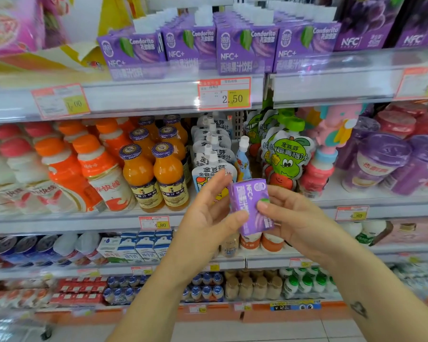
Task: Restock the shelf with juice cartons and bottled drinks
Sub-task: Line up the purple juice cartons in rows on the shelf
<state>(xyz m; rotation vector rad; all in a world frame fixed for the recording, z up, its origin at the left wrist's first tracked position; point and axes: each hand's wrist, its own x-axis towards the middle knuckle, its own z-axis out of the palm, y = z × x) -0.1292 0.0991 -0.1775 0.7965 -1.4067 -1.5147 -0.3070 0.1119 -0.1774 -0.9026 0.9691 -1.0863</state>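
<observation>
A purple juice carton [251, 206], held in front of the pouch drinks [214, 154], is pinched by the right hand [294, 218] while the spread left hand [205, 215] touches it with its thumb; next it probably needs lifting to the matching cartons [245, 45] on the top shelf [134, 95]
</observation>
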